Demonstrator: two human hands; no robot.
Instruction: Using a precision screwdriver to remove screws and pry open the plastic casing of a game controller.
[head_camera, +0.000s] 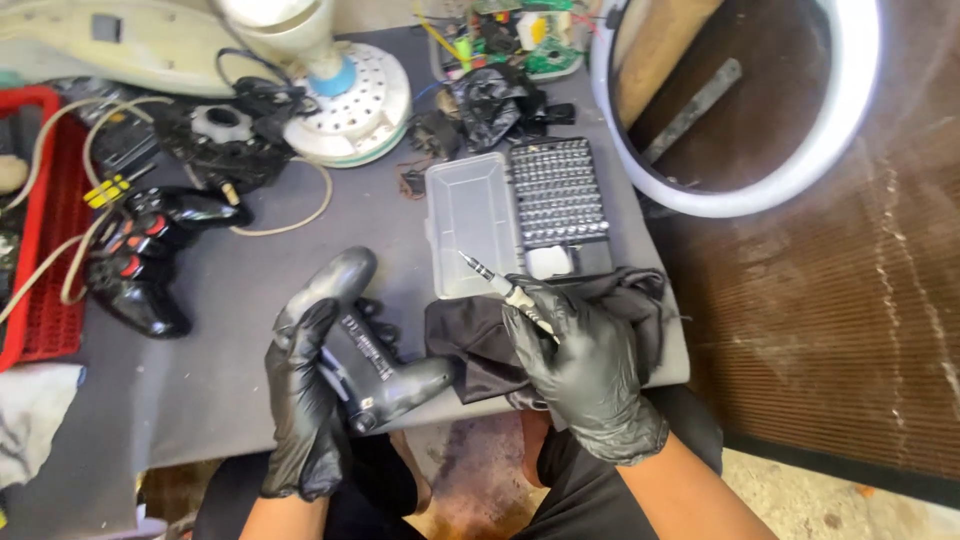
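At the far left I saw a red basket (40, 330) at the edge of the grey surface (230, 380), with pale cables looping over it, and just beside it a black game controller with red buttons (145, 260) lying untouched. Behind that sat a white perforated round base (355, 110) and a dark tangle of parts. Nearer to me, my left hand (300, 400), in a black glove, was closed around a second black controller (365, 350), holding it back-side up at the front edge of the surface, one grip pointing away from me and the other toward the right. Next to it lay a crumpled black cloth (470, 340), touching the controller's right grip. My right hand (585, 375), also gloved, rested on that cloth and was gripping a small screwdriver (500, 285), its tip pointing up and left over an open clear plastic case (470, 215) whose right half held rows of bits (558, 190). Further right, a white ring (850, 120) stood off the surface.
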